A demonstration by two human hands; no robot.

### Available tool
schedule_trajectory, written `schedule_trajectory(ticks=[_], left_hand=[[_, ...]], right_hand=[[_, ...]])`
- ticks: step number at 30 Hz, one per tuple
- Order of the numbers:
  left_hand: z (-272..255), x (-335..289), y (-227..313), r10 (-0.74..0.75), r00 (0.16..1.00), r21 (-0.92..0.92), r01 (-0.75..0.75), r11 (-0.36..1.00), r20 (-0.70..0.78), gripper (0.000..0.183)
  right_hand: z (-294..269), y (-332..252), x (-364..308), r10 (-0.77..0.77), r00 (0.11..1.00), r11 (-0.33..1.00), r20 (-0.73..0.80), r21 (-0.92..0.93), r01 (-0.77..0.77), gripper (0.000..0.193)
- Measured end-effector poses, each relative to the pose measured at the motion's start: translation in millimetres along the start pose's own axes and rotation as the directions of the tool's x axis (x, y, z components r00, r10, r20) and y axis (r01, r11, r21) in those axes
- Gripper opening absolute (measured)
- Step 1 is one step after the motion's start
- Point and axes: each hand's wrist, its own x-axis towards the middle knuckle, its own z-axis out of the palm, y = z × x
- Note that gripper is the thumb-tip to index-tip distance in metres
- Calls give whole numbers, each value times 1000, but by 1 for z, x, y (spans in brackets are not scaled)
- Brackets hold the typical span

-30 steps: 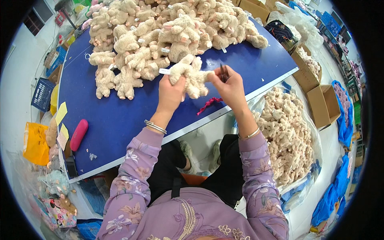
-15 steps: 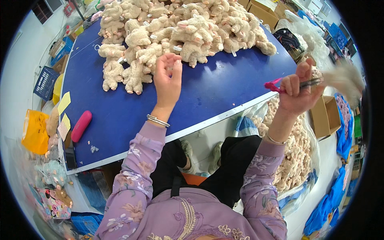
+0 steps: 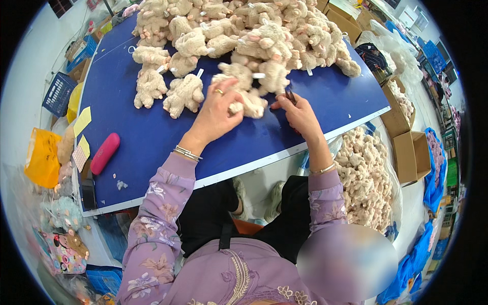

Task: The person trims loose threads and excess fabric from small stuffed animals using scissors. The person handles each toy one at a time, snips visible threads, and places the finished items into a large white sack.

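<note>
A cream plush toy (image 3: 252, 103) lies near the middle of the table, with my left hand (image 3: 218, 109) closed on its left part and covering some of it. To its right, my right hand (image 3: 301, 116) grips a pair of scissors (image 3: 291, 97); the dark tips show beyond the fingers, while the handle is mostly hidden. Beyond both hands spreads a heap of similar cream plush toys (image 3: 264, 43), several with white tags. One separate plush toy (image 3: 184, 95) rests left of my left hand.
The blue table (image 3: 157, 152) has a white front edge. A pink case (image 3: 105, 153) and yellow paper slips (image 3: 82, 121) lie at its left. Below the right edge is a large bag of plush pieces (image 3: 363, 178), beside an open cardboard box (image 3: 412, 156).
My right hand has swung in from the right, where a blurred plush toy was by it, to the table's middle. My left hand has reached the pile and closed on a plush toy.
</note>
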Motion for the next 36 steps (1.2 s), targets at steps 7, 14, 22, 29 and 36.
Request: schedule_trajectory(ticks=[7,14,22,29,36], left_hand=[[-2,-3,17,-120,990,-336,88,938,-76,14],[-9,-4,11,-454,884,-62,462,885,106,34],[16,-6,17,-431,884,-562,454,691,184,57],[13,-8,26,-415,780,-831,548,95,468,34],[13,-4,12,-384,773,-862,468,-194,506,30]], right_hand=[[1,-6,-3,68,998,995,-2,-73,-68,30],[-5,-21,-9,128,985,975,117,-197,-103,29],[18,-10,-19,-68,965,996,252,68,52,37],[16,-20,-32,-207,965,950,159,268,160,26],[5,-30,-35,-155,985,958,75,255,131,22]])
